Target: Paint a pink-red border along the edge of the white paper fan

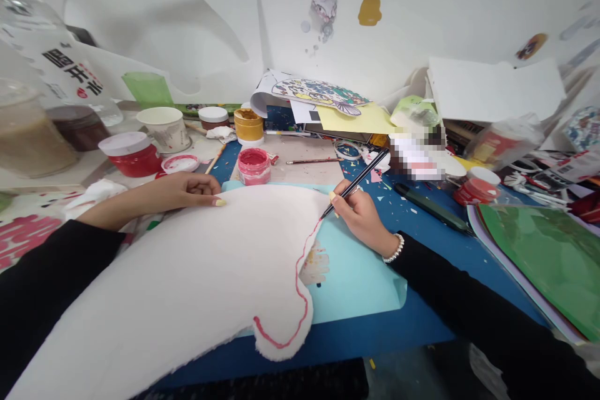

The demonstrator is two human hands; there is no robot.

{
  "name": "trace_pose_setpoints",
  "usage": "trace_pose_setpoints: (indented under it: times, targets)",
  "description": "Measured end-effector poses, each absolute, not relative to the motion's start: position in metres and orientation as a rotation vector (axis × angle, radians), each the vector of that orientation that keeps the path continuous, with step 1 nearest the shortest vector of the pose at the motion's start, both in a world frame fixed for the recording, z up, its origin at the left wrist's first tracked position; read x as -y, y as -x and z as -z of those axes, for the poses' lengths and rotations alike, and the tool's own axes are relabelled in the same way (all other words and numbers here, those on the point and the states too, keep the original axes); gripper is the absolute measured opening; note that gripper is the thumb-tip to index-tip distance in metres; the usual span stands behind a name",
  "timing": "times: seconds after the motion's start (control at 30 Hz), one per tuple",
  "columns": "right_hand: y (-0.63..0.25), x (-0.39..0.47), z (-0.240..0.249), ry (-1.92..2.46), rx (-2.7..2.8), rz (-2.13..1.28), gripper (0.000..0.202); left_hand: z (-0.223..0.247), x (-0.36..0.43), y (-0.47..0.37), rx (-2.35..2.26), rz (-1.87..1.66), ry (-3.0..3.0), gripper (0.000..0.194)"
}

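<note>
A large white cut-out sheet [210, 256] with rough edges lies over a light blue paper [365, 290]. Along its right edge runs a wavy red painted line, from the rounded lobe up to the brush tip. My right hand [359, 212] is closed round a thin black paintbrush [360, 181], its tip touching the sheet's edge. At the sheet's upper left edge, my left hand [197, 190] pinches the border between thumb and curled fingers. Just beyond the sheet stands an open jar of red paint [254, 167].
Behind are a yellow paint jar [248, 126], a paper cup [164, 129] and a lidded red jar [131, 154]. A pencil [314, 161] lies beyond the sheet. On the right are a dark green cutter [434, 209], another red jar [477, 186] and green sheets [544, 262].
</note>
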State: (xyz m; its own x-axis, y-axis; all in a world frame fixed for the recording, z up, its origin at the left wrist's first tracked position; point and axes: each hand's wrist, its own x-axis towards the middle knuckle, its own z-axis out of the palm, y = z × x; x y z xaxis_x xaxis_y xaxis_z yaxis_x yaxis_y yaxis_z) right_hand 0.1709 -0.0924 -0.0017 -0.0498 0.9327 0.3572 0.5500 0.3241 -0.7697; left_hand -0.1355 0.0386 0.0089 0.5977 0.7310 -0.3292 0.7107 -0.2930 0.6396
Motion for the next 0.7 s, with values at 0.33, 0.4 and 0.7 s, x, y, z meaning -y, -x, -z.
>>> trace_pose_setpoints:
  times: [0.33, 0.4, 0.7]
  targets:
    - [-0.1717, 0.0927, 0.0015, 1.351, 1.709, -0.543, 0.016, -0.0107, -0.036, 0.1357, -1.153, -0.034, -2.058, 0.039]
    - [-0.1717, 0.0928, 0.0022, 1.344, 1.712, -0.551, 0.016, -0.0097, -0.0371, 0.1364, -1.153, -0.03, -2.059, 0.039]
    - [-0.1783, 0.0836, 0.0031, 1.165, 1.343, -0.948, 0.02, -0.013, -0.0357, 0.133, -1.156, -0.013, -2.083, 0.04]
